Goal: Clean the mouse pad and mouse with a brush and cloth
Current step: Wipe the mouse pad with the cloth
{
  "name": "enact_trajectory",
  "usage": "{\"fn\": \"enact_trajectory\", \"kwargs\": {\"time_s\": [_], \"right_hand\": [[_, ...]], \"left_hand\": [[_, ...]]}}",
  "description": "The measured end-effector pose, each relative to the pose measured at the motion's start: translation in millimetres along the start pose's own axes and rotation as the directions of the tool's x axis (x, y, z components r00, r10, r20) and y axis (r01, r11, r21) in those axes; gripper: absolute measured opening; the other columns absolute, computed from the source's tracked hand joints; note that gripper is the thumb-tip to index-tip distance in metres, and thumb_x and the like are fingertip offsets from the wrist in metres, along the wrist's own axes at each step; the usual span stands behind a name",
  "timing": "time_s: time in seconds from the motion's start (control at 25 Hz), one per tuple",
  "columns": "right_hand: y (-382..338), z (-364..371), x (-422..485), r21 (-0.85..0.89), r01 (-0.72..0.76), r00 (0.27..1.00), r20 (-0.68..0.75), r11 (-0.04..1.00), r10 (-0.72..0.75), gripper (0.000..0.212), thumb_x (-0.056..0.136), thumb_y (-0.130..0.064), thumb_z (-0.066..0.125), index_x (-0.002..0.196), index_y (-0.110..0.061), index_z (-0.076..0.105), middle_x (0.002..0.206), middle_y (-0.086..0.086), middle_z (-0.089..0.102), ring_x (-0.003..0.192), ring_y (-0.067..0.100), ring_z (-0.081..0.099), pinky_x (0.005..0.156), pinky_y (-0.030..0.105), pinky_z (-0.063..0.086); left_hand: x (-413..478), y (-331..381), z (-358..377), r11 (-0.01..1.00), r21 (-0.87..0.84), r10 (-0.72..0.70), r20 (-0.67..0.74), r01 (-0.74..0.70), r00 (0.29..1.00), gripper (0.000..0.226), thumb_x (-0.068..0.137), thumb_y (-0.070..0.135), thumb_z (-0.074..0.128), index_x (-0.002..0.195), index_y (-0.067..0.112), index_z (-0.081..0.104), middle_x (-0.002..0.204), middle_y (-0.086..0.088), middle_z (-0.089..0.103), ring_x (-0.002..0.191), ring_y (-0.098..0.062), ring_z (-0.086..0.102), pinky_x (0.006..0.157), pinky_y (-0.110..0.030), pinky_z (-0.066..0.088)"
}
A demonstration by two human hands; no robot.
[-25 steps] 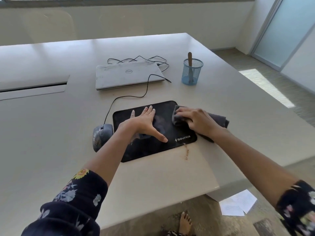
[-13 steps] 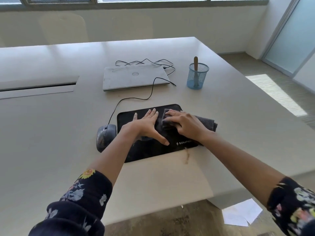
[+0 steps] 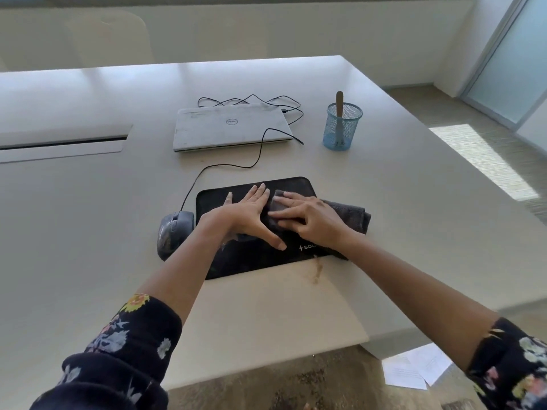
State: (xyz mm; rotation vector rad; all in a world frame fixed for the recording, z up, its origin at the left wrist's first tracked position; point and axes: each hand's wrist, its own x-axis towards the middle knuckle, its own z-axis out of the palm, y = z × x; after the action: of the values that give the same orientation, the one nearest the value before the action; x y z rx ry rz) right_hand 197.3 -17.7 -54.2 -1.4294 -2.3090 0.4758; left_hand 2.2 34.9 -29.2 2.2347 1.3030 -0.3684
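Note:
A black mouse pad (image 3: pixel 296 186) lies on the pale table near its front edge. My left hand (image 3: pixel 248 216) rests flat on the pad, fingers spread, holding nothing. My right hand (image 3: pixel 307 218) presses a dark grey cloth (image 3: pixel 353 216) onto the pad right beside the left hand; the cloth trails off the pad's right edge. A grey wired mouse (image 3: pixel 173 235) sits on the table against the pad's left side. A wooden-handled brush (image 3: pixel 339 113) stands upright in a blue mesh cup (image 3: pixel 343 128) at the back right.
A shut silver laptop (image 3: pixel 231 125) lies behind the pad, with black cables looping behind it and the mouse cable running forward. A brown smear (image 3: pixel 316 269) marks the table in front of the pad. White papers (image 3: pixel 414 369) lie on the floor at the right.
My right hand has slid the cloth leftward across the pad until it meets the left hand. The left hand has stayed flat in place.

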Motion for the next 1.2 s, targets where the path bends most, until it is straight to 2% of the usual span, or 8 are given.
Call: {"fn": "enact_trajectory", "kwargs": {"time_s": [0.12, 0.28, 0.44, 0.52, 0.68, 0.84, 1.08, 1.2], "right_hand": [[7, -5, -4, 0.067, 0.066, 0.998, -0.01, 0.996, -0.066, 0.027, 0.091, -0.028, 0.066, 0.118, -0.028, 0.071, 0.142, -0.004, 0.054, 0.141, 0.009, 0.038, 0.117, 0.033, 0.029], [3, -4, 33, -0.071, -0.162, 0.976, -0.155, 0.984, 0.15, 0.028, 0.094, -0.031, 0.061, 0.121, -0.027, 0.069, 0.144, -0.002, 0.052, 0.142, 0.012, 0.036, 0.117, 0.036, 0.027], [13, 1, 11, -0.007, 0.087, 0.996, 0.005, 0.996, -0.087, 0.027, 0.092, -0.035, 0.063, 0.118, -0.034, 0.069, 0.144, -0.011, 0.051, 0.142, 0.004, 0.033, 0.117, 0.037, 0.025], [16, -1, 9, 0.015, 0.107, 0.994, 0.022, 0.994, -0.107, 0.025, 0.092, -0.034, 0.064, 0.116, -0.035, 0.07, 0.144, -0.012, 0.052, 0.142, 0.002, 0.033, 0.116, 0.038, 0.027], [2, -2, 41, -0.129, -0.232, 0.955, -0.221, 0.964, 0.2, 0.026, 0.094, -0.033, 0.059, 0.118, -0.032, 0.07, 0.142, -0.006, 0.055, 0.141, 0.011, 0.038, 0.112, 0.038, 0.036], [0, 6, 7, 0.027, 0.016, 1.0, -0.011, 0.999, -0.016, 0.028, 0.091, -0.035, 0.064, 0.118, -0.032, 0.069, 0.146, -0.01, 0.049, 0.143, 0.006, 0.032, 0.116, 0.037, 0.022], [-9, 3, 39, -0.094, -0.211, 0.967, -0.165, 0.973, 0.194, 0.031, 0.096, -0.035, 0.056, 0.126, -0.031, 0.064, 0.149, -0.004, 0.046, 0.144, 0.012, 0.031, 0.117, 0.041, 0.028], [-1, 4, 11, 0.008, -0.017, 0.999, -0.047, 1.0, 0.017, 0.032, 0.093, -0.035, 0.062, 0.124, -0.029, 0.066, 0.147, -0.005, 0.048, 0.144, 0.01, 0.033, 0.119, 0.042, 0.025]], "left_hand": [[1, -2, 1, 1.0, -0.001, 0.003, -0.01, -0.003, 1.0, 0.149, 0.046, 0.083, 0.07, 0.153, 0.025, -0.014, 0.157, 0.016, -0.027, 0.138, 0.003, -0.031, 0.115, -0.052, -0.019], [2, -3, 1, 0.999, -0.039, 0.008, 0.005, -0.007, 1.0, 0.149, 0.045, 0.082, 0.072, 0.153, 0.026, -0.014, 0.156, 0.016, -0.027, 0.137, 0.003, -0.033, 0.114, -0.051, -0.021], [4, -4, 2, 0.999, -0.028, 0.017, -0.004, -0.017, 1.0, 0.152, 0.042, 0.083, 0.071, 0.153, 0.025, -0.014, 0.156, 0.017, -0.026, 0.136, 0.005, -0.032, 0.115, -0.051, -0.021], [4, -5, 2, 0.999, -0.03, 0.016, -0.008, -0.016, 1.0, 0.154, 0.039, 0.085, 0.069, 0.153, 0.025, -0.013, 0.157, 0.017, -0.026, 0.136, 0.005, -0.032, 0.115, -0.051, -0.021], [6, -7, 4, 0.999, -0.035, 0.014, -0.044, -0.015, 0.999, 0.156, 0.034, 0.088, 0.067, 0.154, 0.028, -0.011, 0.158, 0.019, -0.022, 0.136, 0.008, -0.03, 0.114, -0.049, -0.021], [7, -8, 6, 0.999, -0.037, 0.018, -0.048, -0.02, 0.999, 0.157, 0.033, 0.088, 0.068, 0.154, 0.026, -0.01, 0.158, 0.017, -0.022, 0.137, 0.007, -0.03, 0.114, -0.05, -0.021], [4, -7, 6, 0.997, -0.07, 0.023, -0.06, -0.027, 0.998, 0.156, 0.033, 0.087, 0.068, 0.154, 0.027, -0.009, 0.158, 0.018, -0.021, 0.136, 0.008, -0.03, 0.114, -0.048, -0.022], [5, -6, 5, 0.999, -0.05, 0.011, -0.053, -0.013, 0.999, 0.156, 0.033, 0.087, 0.068, 0.154, 0.026, -0.01, 0.158, 0.017, -0.022, 0.137, 0.006, -0.029, 0.115, -0.05, -0.021]]}}
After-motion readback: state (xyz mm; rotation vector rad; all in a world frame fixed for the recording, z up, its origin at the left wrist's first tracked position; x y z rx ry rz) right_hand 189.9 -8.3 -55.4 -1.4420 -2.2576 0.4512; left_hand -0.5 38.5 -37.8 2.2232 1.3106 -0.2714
